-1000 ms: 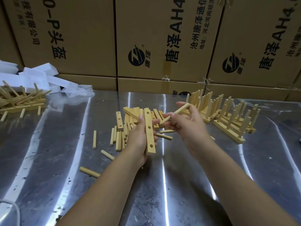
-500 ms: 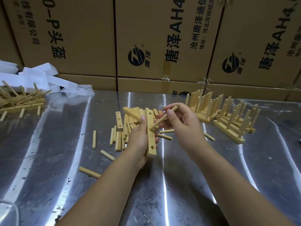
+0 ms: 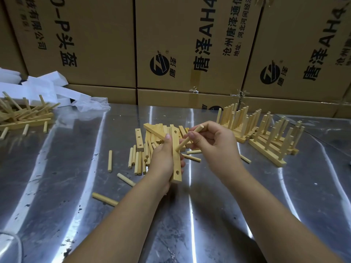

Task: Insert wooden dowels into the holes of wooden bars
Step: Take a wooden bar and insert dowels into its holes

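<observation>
My left hand (image 3: 163,160) grips a pale wooden bar (image 3: 176,164) upright above the metal table; round holes show near its top and bottom. My right hand (image 3: 214,145) pinches a wooden dowel (image 3: 187,140), tilted, with its lower tip touching the bar's face near the middle. Behind the hands lies a heap of empty bars (image 3: 157,133) and loose dowels (image 3: 139,160). Whether the dowel tip has entered a hole I cannot tell.
Bars with dowels standing in them (image 3: 266,135) are lined up at the right. A tangled pile of the same kind (image 3: 22,114) lies far left beside white foam blocks (image 3: 43,88). Cardboard boxes (image 3: 190,44) wall the back. Stray dowels (image 3: 105,199) lie on the steel table (image 3: 57,186).
My right hand has brought the dowel down and leftward from a raised position, so its tip now meets the bar. The bar in my left hand has shifted only slightly.
</observation>
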